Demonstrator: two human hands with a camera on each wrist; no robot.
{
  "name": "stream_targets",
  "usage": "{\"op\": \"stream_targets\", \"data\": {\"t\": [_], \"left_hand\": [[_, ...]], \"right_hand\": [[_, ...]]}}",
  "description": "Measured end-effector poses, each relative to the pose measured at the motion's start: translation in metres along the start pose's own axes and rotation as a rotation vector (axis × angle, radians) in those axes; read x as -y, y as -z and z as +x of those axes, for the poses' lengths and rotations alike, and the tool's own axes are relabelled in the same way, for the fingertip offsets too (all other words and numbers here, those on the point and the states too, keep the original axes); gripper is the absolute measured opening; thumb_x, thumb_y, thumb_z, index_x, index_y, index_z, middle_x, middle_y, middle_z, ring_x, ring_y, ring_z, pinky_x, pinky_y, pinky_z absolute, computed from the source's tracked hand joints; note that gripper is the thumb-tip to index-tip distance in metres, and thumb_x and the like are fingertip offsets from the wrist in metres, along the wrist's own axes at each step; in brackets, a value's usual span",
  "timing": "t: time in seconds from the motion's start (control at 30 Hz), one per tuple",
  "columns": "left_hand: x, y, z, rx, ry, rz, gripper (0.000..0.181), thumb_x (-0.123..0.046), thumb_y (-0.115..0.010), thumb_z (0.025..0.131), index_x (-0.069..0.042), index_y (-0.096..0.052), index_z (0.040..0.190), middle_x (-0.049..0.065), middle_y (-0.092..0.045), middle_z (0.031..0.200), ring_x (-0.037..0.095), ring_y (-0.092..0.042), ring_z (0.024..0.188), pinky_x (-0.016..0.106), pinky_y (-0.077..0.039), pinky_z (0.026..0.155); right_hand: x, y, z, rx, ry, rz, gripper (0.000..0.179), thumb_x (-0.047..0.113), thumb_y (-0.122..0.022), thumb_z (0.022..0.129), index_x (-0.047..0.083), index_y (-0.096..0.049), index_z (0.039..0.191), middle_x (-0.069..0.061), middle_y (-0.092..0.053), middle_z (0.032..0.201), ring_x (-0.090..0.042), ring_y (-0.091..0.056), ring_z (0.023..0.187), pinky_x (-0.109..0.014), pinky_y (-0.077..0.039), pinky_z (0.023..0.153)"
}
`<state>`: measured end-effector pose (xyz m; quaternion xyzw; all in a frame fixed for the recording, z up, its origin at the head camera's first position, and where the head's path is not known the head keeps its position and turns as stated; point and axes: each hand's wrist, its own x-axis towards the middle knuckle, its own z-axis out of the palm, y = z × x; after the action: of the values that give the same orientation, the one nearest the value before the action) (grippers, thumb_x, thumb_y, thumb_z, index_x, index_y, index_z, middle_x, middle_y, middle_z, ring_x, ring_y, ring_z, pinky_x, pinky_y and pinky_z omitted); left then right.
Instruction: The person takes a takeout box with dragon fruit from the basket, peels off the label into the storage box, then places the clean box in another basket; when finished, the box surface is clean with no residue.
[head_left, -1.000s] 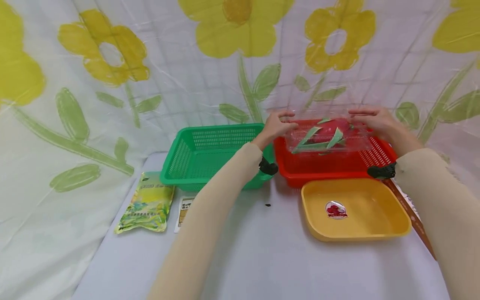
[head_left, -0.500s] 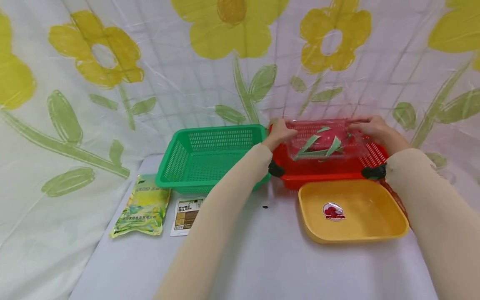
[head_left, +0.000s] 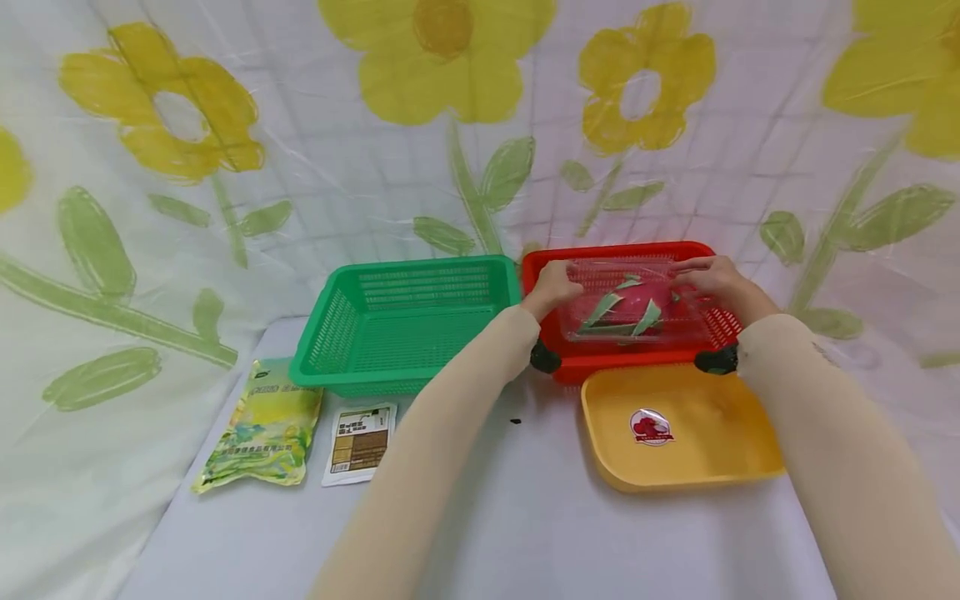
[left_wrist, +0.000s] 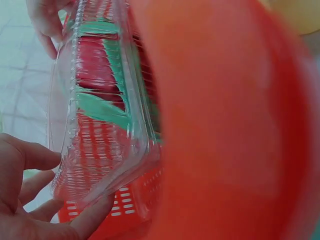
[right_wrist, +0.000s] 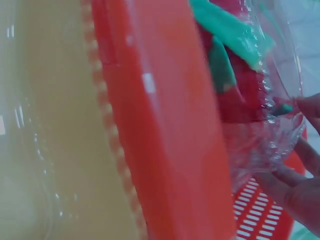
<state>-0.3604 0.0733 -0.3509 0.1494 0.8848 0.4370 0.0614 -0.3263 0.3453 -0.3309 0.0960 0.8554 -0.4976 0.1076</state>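
A clear plastic clamshell box [head_left: 678,332] with a red dragon fruit [head_left: 639,302] inside sits within the outline of the red basket [head_left: 630,361]. My left hand [head_left: 551,289] grips the box's left end. In the left wrist view, thumb and fingers of the left hand [left_wrist: 30,200] curl round its ridged corner. At the other end, my right hand [head_left: 720,285] holds the box by its edge. The right wrist view has the right hand [right_wrist: 300,197] with fingers at the clear rim. Green leaf tips of the fruit show through the plastic.
Left of the red basket stands a green basket [head_left: 405,380]. A yellow tray [head_left: 705,450] with a round sticker lies in front, partly behind the right sleeve. A yellow-green pouch [head_left: 262,425] and a white-brown packet [head_left: 360,442] lie at the left. A flowered curtain [head_left: 300,100] hangs behind.
Both hands have lowered the clamshell box from above the red basket into it. The view has shifted somewhat, and the white-brown packet shows more fully beside the left sleeve.
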Motion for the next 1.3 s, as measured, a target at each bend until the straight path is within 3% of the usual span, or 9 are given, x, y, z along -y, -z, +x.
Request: {"op": "stream_targets", "data": {"t": [0.2, 0.33, 0.53, 0.67, 0.8, 0.97, 1.13, 1.3], "left_hand": [[0.001, -0.006, 0.001, 0.02, -0.011, 0.002, 0.051, -0.005, -0.065, 0.09, 0.004, -0.052, 0.138, 0.016, -0.06, 0.131, 0.023, -0.056, 0.092, 0.029, -0.056, 0.075], [-0.001, -0.009, 0.0, 0.011, -0.016, 0.013, 0.048, -0.005, -0.065, 0.09, 0.005, -0.054, 0.135, 0.017, -0.062, 0.127, 0.023, -0.057, 0.093, 0.031, -0.056, 0.08], [-0.002, -0.013, 0.004, 0.054, -0.047, 0.03, 0.043, -0.008, -0.064, 0.091, 0.006, -0.057, 0.132, 0.015, -0.065, 0.117, 0.023, -0.057, 0.089, 0.028, -0.054, 0.077], [-0.005, -0.01, 0.002, 0.059, -0.082, 0.068, 0.045, -0.013, -0.064, 0.092, 0.004, -0.055, 0.133, 0.016, -0.064, 0.122, 0.023, -0.058, 0.093, 0.029, -0.054, 0.081], [-0.011, 0.008, -0.008, 0.043, -0.139, 0.101, 0.047, -0.017, -0.062, 0.094, 0.004, -0.053, 0.135, 0.016, -0.062, 0.128, 0.025, -0.059, 0.102, 0.031, -0.053, 0.086], [-0.008, 0.039, -0.024, 0.089, -0.23, 0.163, 0.051, -0.02, -0.057, 0.098, 0.002, -0.047, 0.143, 0.015, -0.052, 0.142, 0.027, -0.052, 0.122, 0.034, -0.046, 0.1], [0.001, 0.07, -0.055, 0.098, -0.302, 0.29, 0.055, -0.026, -0.052, 0.101, -0.003, -0.04, 0.149, 0.014, -0.04, 0.152, 0.027, -0.037, 0.138, 0.04, -0.036, 0.111], [0.019, 0.1, -0.09, 0.055, -0.374, 0.344, 0.057, -0.03, -0.049, 0.103, -0.007, -0.035, 0.153, 0.014, -0.032, 0.157, 0.029, -0.03, 0.143, 0.046, -0.029, 0.115]], "right_hand": [[-0.002, -0.002, 0.001, -0.02, 0.018, -0.07, 0.055, 0.025, -0.055, 0.102, -0.001, -0.041, 0.148, -0.025, -0.042, 0.138, -0.012, -0.06, 0.079, -0.028, -0.055, 0.072], [-0.003, -0.001, 0.003, -0.009, 0.021, -0.092, 0.056, 0.027, -0.055, 0.102, 0.001, -0.039, 0.149, -0.026, -0.041, 0.139, -0.015, -0.059, 0.084, -0.028, -0.054, 0.073], [-0.003, 0.002, 0.002, 0.004, 0.027, -0.17, 0.057, 0.028, -0.053, 0.102, -0.001, -0.038, 0.149, -0.03, -0.04, 0.142, -0.028, -0.049, 0.1, -0.027, -0.051, 0.072], [-0.001, 0.003, -0.002, -0.001, 0.093, -0.25, 0.056, 0.025, -0.052, 0.102, -0.006, -0.04, 0.146, -0.034, -0.038, 0.142, -0.041, -0.043, 0.115, -0.04, -0.052, 0.088], [0.002, 0.003, -0.005, -0.033, 0.164, -0.333, 0.056, 0.027, -0.054, 0.101, -0.009, -0.043, 0.142, -0.035, -0.036, 0.141, -0.048, -0.036, 0.123, -0.054, -0.046, 0.096], [0.01, 0.005, -0.014, -0.047, 0.203, -0.402, 0.06, 0.03, -0.057, 0.1, -0.01, -0.041, 0.143, -0.036, -0.034, 0.142, -0.052, -0.031, 0.127, -0.062, -0.039, 0.1], [0.021, 0.001, -0.03, -0.043, 0.289, -0.46, 0.063, 0.031, -0.057, 0.1, -0.01, -0.038, 0.144, -0.035, -0.035, 0.143, -0.052, -0.03, 0.129, -0.065, -0.038, 0.1], [0.036, -0.014, -0.05, -0.071, 0.404, -0.498, 0.063, 0.031, -0.062, 0.098, -0.006, -0.041, 0.144, -0.03, -0.045, 0.138, -0.047, -0.042, 0.121, -0.062, -0.045, 0.093]]}}
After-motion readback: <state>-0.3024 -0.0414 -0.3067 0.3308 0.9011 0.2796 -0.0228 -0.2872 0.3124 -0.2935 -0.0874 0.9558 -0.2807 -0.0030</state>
